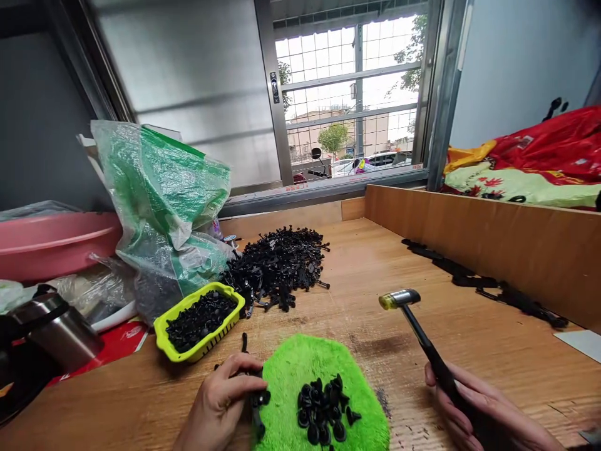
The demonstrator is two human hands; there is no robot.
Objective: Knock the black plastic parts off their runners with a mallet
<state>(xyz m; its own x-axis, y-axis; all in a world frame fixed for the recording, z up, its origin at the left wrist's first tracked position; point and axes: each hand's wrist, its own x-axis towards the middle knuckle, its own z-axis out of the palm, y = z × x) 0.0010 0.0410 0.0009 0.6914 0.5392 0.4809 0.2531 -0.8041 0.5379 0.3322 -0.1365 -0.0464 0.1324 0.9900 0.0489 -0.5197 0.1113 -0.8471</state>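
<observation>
Left hand (220,401) pinches small black plastic clip (257,401) at fuzzy green pad (300,369); right hand (474,407) fist-grips black-handled mallet (422,341). Risk: off-centre blow hits fingertips, w/ clip skidding.

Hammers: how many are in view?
1. The hammer is held by its black handle in the right hand, head raised over the wooden table. Clutter at left could hide others.
</observation>
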